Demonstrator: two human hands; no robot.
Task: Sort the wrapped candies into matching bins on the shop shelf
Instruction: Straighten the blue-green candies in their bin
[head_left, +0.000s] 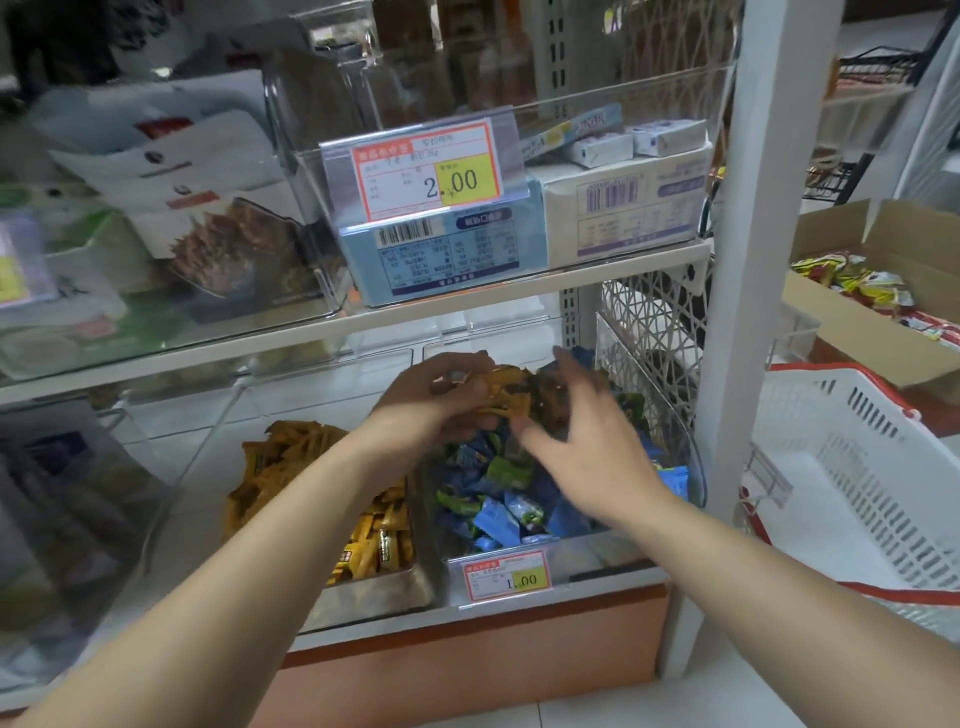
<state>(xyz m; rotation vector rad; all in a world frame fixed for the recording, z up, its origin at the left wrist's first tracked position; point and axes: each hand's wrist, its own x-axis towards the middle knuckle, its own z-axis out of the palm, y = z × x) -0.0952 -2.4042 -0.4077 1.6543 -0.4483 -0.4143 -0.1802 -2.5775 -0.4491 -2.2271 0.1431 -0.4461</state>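
Two clear bins stand side by side on the lower shelf. The left bin (363, 592) holds yellow-orange wrapped candies (311, 457). The right bin (693, 457) holds blue and green wrapped candies (509, 493). My left hand (441, 395) hovers over the right bin, shut on a bunch of yellow-orange candies (506, 395). My right hand (587, 441) is beside it, fingers spread, its thumb and fingertips touching the same bunch; blur hides whether it grips any.
A price tag reading 1.00 (506, 577) hangs on the right bin's front. The upper shelf (467, 306) carries boxed goods behind a 2.00 tag (428, 169). A white post (748, 312), a white shopping basket (857, 467) and a cardboard box of snacks (852, 332) stand to the right.
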